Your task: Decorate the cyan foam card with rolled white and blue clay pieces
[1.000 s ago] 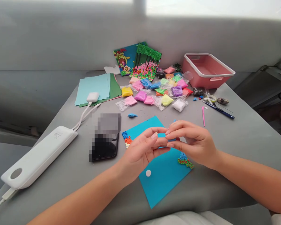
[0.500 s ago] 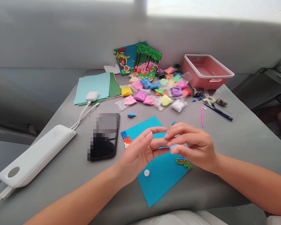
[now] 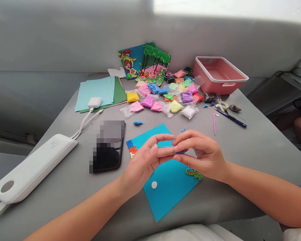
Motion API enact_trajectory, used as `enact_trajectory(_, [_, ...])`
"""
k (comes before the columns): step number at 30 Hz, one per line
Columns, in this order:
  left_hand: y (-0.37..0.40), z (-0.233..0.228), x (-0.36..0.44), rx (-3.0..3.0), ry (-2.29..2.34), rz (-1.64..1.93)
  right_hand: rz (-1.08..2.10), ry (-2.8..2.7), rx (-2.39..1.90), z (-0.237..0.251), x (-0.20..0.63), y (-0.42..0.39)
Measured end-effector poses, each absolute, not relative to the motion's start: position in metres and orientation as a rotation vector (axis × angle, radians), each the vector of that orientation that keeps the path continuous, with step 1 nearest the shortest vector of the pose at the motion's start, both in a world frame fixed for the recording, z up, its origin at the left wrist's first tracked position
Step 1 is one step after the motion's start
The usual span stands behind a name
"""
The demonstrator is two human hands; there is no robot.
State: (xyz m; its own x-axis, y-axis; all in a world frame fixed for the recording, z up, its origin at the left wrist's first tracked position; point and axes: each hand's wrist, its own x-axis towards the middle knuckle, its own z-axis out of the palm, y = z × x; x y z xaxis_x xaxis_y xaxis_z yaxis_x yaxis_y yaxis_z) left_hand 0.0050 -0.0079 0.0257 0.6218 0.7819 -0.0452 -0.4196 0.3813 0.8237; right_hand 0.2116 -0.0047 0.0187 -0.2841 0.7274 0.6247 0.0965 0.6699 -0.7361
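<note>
A small piece of blue clay point(image 3: 180, 152) is pinched between the thumb and fingers of my right hand point(image 3: 203, 149). My left hand point(image 3: 145, 162) has its fingers stretched out, palm turned inward, and their tips meet the clay and the right fingertips. Both hands hover over a blue sheet point(image 3: 174, 190), covering its middle. On the sheet lie a white disc point(image 3: 154, 184), a cluster of coloured rings point(image 3: 194, 173) at the right edge and another ring cluster point(image 3: 131, 147) at the left corner. Just beyond my right fingers is a short blue clay bit point(image 3: 183, 129).
Several bagged clays point(image 3: 175, 106) lie behind the sheet, with a blue clay lump point(image 3: 138, 123) in front. A phone point(image 3: 109, 154) and white power bank point(image 3: 35, 167) are left. A pink basket point(image 3: 222, 82), pink tool point(image 3: 214, 124) and blue pen-like tool point(image 3: 232, 118) are right.
The blue clay has turned between my right fingers and shows a thinner, darker edge. Both hands stay together over the sheet; the whole view has shifted slightly.
</note>
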Motion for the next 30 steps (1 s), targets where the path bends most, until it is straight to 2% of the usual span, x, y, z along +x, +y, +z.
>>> enact_trajectory(4, [-0.008, 0.023, 0.004, 0.934, 0.483, 0.83, 0.743, -1.762, -0.666, 0.018, 0.213, -0.004])
enact_trajectory(9, [-0.008, 0.026, 0.004, 0.829, 0.387, 0.792, 0.542, -1.837, -0.642, 0.016, 0.216, -0.002])
enact_trajectory(22, [-0.006, 0.029, 0.005, 0.7, 0.439, 0.756, 0.379, -2.002, -0.561, 0.023, 0.222, 0.003])
enact_trajectory(30, [-0.009, 0.015, 0.01, 0.727, 0.404, 0.653, 0.602, -1.932, -0.51, 0.033, 0.215, -0.012])
